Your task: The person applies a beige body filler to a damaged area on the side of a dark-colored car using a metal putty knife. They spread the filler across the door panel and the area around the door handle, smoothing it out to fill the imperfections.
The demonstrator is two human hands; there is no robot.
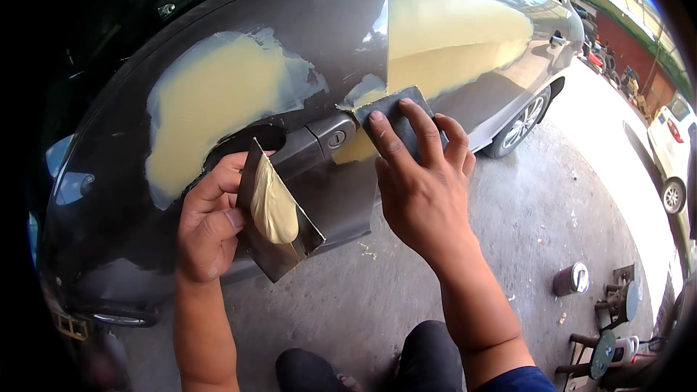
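My left hand [210, 225] grips a dark flat palette [272, 261] by its left edge, thumb in front. A thick mound of cream-yellow body filler [274, 207] lies on the palette. My right hand [428, 181] presses a dark rectangular spreader [399, 120] against the car door, fingers spread over its back. The spreader lies just above and right of the door handle [301, 149] and its keyhole. Yellow filler shows along the spreader's edges. Smoothed filler covers a wide patch [218, 87] on the front door [341, 11] and another patch [457, 36] on the rear door.
The car's rear wheel [524, 123] stands on the concrete floor [348, 297]. A paint can [571, 279] and low stools [602, 352] are at the lower right. Farther right, a white car [675, 141] is parked. My knees show at the bottom edge.
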